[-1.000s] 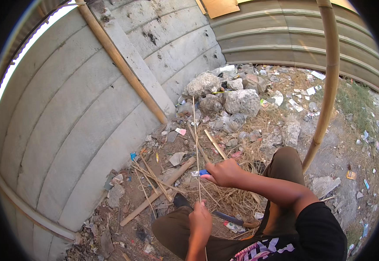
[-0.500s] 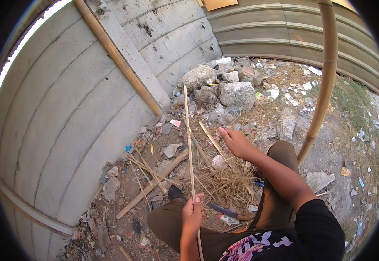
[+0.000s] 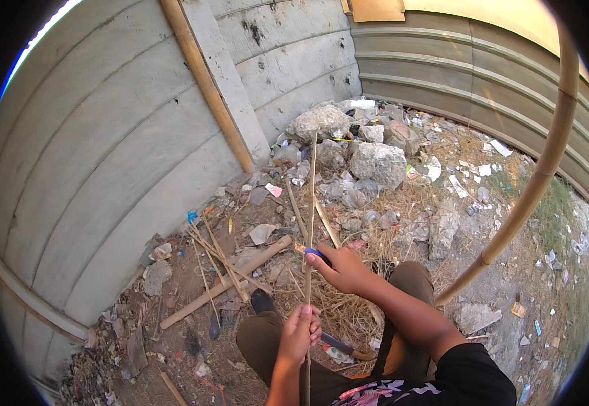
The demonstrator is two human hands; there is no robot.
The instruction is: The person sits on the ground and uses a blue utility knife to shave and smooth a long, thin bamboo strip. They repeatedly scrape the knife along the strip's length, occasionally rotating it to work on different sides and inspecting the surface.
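Observation:
A long, thin bamboo strip [image 3: 311,196] stands nearly upright in front of me, its lower end running down past my lap. My left hand [image 3: 298,333] is closed round its lower part. Higher up, my right hand [image 3: 342,269] grips a small blue object [image 3: 316,254] with a tan end, pressed against the strip; its exact kind is unclear. Below my hands, between my legs, a large knife [image 3: 338,345] with a wooden handle lies on the ground. Curly straw-coloured shavings [image 3: 352,308] are heaped just beyond it.
A bamboo pole [image 3: 216,287] and several loose strips [image 3: 221,257] lie at the left. Rocks [image 3: 377,164] and litter sit by the concrete wall [image 3: 111,135]. An upright bamboo pole [image 3: 531,196] slants at the right, before a corrugated metal fence [image 3: 429,64].
My right hand has come down and left onto the bamboo strip, and the blue object now shows in it. My left hand still holds the strip. The view has shifted slightly.

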